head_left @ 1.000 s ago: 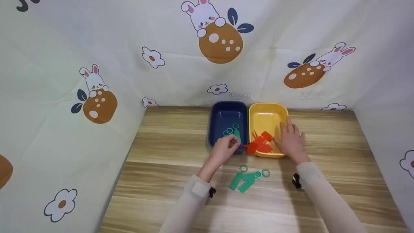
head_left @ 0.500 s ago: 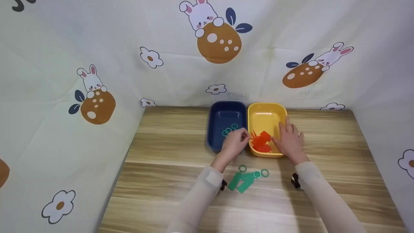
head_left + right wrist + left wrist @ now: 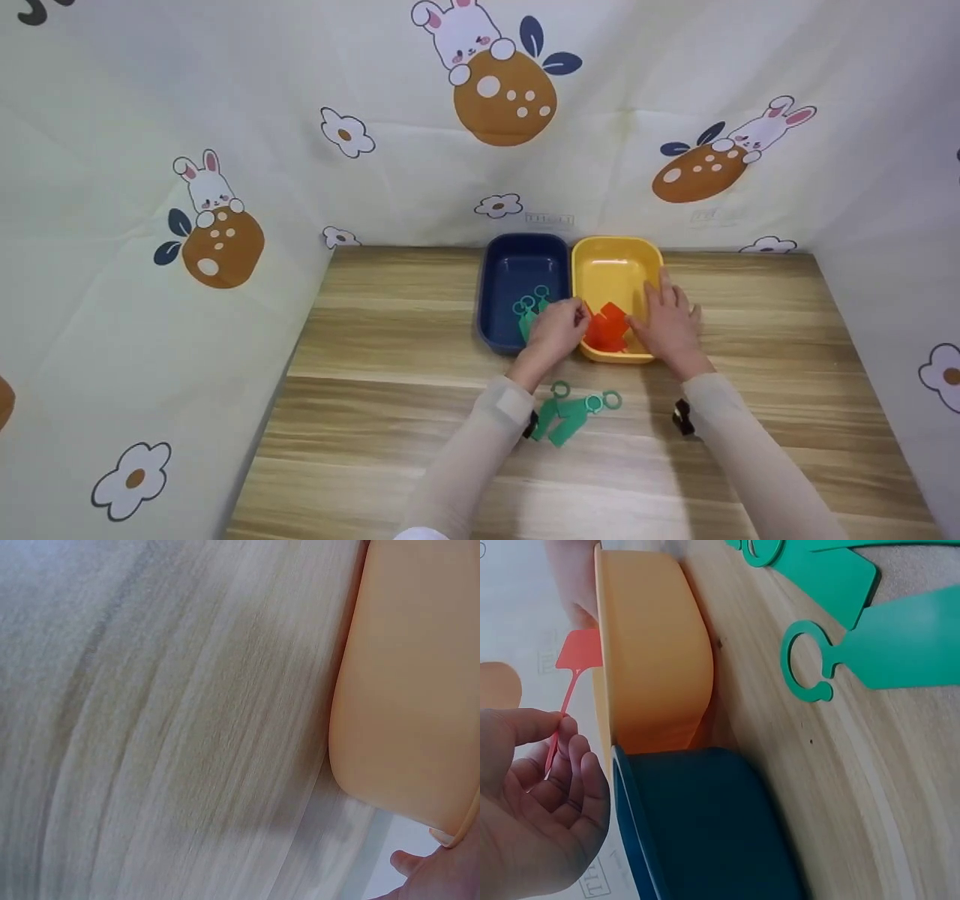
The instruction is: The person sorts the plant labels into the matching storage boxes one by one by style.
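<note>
With its thumb and fingertips, my left hand [image 3: 556,330] pinches the thin stem of a red plant tag [image 3: 581,651] above the near left edge of the yellow bin [image 3: 609,274]. In the head view, more red tags [image 3: 609,335] lie overlapping inside that bin. My right hand [image 3: 670,330] holds the bin's right rim, thumb on the inside and fingers over the outer side. To the left stands the dark blue bin [image 3: 525,259], partly hidden by my left hand. Green tags [image 3: 526,321] with ring ends lie in it.
Several green tags with hook rings [image 3: 571,421] lie in a loose pile on the wooden table [image 3: 360,420], in front of the bins and beside my left forearm. A printed cloth [image 3: 405,180] hangs behind and along both sides.
My left hand has moved right and slightly away, from the blue bin to the yellow bin's edge, carrying the red tag. My right hand stays on the rim.
</note>
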`<state>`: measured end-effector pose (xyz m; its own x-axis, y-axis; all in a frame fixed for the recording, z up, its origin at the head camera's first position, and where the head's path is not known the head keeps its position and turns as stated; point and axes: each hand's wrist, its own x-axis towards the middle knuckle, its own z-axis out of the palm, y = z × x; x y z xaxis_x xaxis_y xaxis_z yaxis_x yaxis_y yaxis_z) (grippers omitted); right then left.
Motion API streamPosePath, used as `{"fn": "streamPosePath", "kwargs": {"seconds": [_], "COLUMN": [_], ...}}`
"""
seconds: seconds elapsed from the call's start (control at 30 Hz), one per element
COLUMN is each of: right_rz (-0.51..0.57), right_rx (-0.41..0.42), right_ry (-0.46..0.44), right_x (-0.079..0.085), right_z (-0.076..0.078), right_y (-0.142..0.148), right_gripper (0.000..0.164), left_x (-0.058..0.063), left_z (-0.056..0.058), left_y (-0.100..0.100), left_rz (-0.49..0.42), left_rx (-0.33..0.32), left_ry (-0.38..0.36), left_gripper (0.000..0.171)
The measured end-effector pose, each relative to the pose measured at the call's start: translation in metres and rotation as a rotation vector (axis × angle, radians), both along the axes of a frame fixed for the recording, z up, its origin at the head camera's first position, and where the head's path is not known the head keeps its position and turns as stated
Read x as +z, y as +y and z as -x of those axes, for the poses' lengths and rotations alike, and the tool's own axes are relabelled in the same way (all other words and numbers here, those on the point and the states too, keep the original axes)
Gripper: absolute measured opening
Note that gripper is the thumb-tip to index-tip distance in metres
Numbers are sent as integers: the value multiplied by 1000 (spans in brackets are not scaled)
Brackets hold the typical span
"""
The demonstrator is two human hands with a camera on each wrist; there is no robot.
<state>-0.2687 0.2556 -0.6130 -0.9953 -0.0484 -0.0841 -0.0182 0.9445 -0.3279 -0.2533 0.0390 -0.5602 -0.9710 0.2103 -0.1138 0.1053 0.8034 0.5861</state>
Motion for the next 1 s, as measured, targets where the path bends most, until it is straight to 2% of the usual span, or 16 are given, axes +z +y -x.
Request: {"fn": "streamPosePath", "kwargs": {"seconds": [0.3,0.7,1.0], "right_rz": [-18,-30,-18], "right_rx": [9,9,-3], "right_ry": [-4,2,-6], "right_x": [1,1,1], "right_z": [0,-1,0], "right_y": [-2,-1,-2], "right_gripper": [79,79,79], "left_x": [-7,-12,-9], "left_z": [1,-1,-2], "left_y": [9,18,21], "left_rz": [77,224,240], "left_rx": [-17,-64,-100], "left_ry": [-13,70,85], "left_gripper": [6,10,12]}}
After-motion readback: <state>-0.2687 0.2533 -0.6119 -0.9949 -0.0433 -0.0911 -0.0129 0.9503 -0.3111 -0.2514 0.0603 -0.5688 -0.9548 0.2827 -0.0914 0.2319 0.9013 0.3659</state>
